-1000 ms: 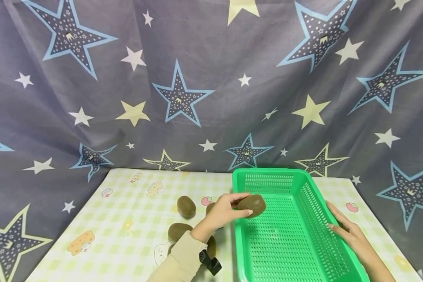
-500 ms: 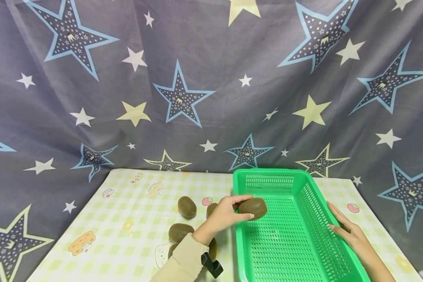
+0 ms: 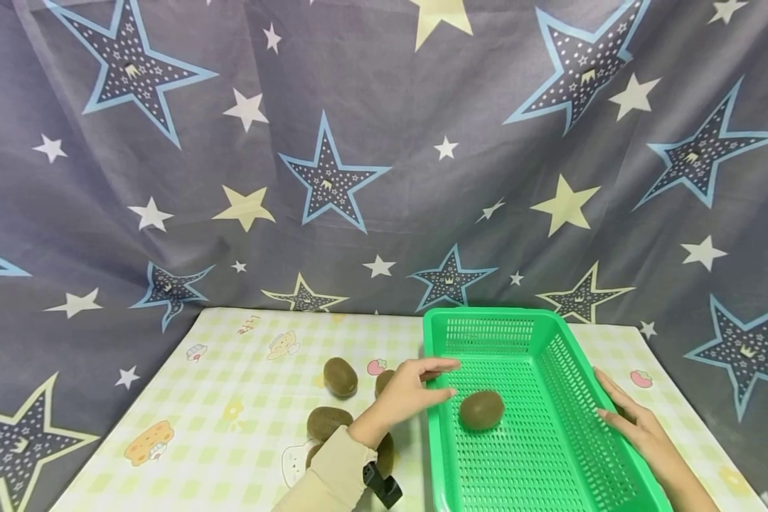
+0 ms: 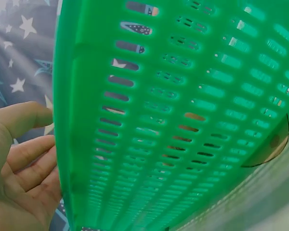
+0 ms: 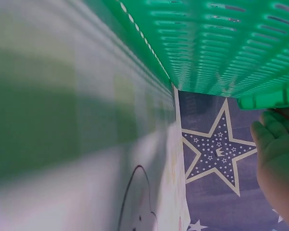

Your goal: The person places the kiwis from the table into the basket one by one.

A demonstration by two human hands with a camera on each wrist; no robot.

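Observation:
A brown kiwi point(image 3: 482, 410) lies on the floor of the green plastic basket point(image 3: 430, 455), toward its left side. My left hand point(image 3: 412, 387) is just above the basket's left rim, fingers and thumb spread apart with nothing between them. In the left wrist view, that same left hand point(image 4: 26, 168) appears beside the green rim. On the far side of the basket, my right hand point(image 3: 636, 427) holds the right rim, thumb over the top and fingers along the outside. The right wrist view has its fingers point(image 5: 274, 127) bent up beneath the rim.
Several more kiwis lie left of the basket on the checked tablecloth point(image 3: 230, 455), among them one kiwi point(image 3: 340, 377) at the back and another kiwi point(image 3: 328, 424) nearer. My left forearm partly covers some. A star-patterned curtain point(image 3: 358, 235) hangs behind the table.
My left hand has let go of the kiwi, which dropped onto the basket floor. The fingers have parted while the hand stays near the left rim. My right hand has not moved.

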